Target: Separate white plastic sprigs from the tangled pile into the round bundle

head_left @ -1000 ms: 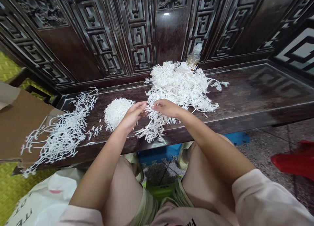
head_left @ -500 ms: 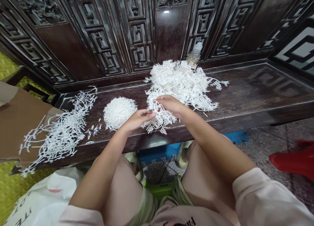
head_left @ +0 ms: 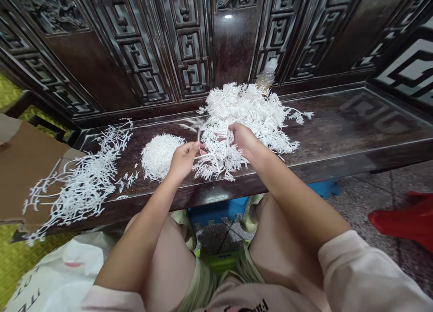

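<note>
A large tangled heap of white branching sprigs (head_left: 248, 109) lies on the dark wooden bench top (head_left: 341, 122). My left hand (head_left: 184, 160) pinches a thin white sprig (head_left: 199, 148) beside a tight, rounded white mound of sprigs (head_left: 158, 156). My right hand (head_left: 241, 138) is pressed into the front of the heap, its fingers closed on white sprigs. A looser spread of white sprigs (head_left: 83, 185) lies further left, partly over a brown cardboard sheet (head_left: 29, 176).
Carved dark wooden panels (head_left: 186, 41) rise behind the bench, with a plastic bottle (head_left: 267, 73) behind the heap. Below are my knees, a white plastic bag (head_left: 57, 276), a blue object (head_left: 216, 211), and a red object (head_left: 402, 221) on the speckled floor (head_left: 368, 190).
My hands have moved apart, the left toward the mound and the right further into the heap. A few sprigs now stick out left from the heap's upper edge.
</note>
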Demonstrator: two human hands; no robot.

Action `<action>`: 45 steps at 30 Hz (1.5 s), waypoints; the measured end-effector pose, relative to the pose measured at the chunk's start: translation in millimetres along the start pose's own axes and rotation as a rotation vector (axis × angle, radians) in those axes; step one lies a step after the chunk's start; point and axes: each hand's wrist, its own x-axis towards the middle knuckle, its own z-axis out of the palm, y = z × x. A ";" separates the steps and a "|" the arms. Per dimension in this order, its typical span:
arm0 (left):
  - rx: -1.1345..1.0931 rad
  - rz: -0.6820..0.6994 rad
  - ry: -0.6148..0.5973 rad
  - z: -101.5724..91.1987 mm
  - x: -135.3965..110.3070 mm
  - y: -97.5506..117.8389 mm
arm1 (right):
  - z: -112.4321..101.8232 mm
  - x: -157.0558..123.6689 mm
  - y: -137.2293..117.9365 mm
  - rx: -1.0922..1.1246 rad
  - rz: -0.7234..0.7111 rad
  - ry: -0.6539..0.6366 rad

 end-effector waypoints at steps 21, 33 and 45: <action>-0.588 -0.132 0.290 -7.8 16.0 -16.9 | -0.5 -28.8 -5.7 -0.249 -0.024 -0.658; -0.847 -0.184 0.040 -10.9 13.9 -1.4 | 11.6 -5.1 17.4 -0.516 -0.334 -0.460; -0.776 -0.247 -0.046 -2.8 10.5 -6.4 | 39.1 -12.9 28.0 -0.048 -0.322 -0.329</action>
